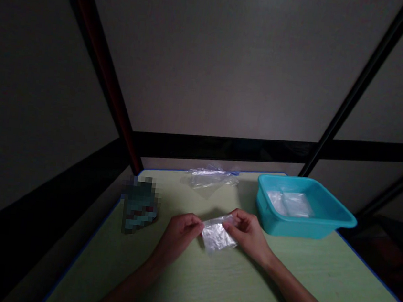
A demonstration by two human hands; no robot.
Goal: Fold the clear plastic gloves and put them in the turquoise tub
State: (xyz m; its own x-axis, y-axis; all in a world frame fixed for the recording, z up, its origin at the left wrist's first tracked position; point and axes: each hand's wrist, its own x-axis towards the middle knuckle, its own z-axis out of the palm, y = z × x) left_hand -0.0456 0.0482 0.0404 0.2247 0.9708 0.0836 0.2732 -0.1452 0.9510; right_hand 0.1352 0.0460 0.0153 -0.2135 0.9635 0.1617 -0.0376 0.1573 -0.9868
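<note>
A small clear plastic bag (217,236) is stretched between both hands just above the pale green table (209,286). My left hand (179,234) pinches the bag's left edge with closed fingers. Pinching the right upper corner is my right hand (246,232), its fingers curled. The bag looks flat and crinkled; whether anything is inside cannot be made out.
A turquoise plastic tub (323,221) stands at the right rear with folded clear bags (291,203) inside. A loose heap of clear plastic bags (210,177) lies at the far edge. A blurred dark object (139,205) sits at the left. Dark frame bars surround the table.
</note>
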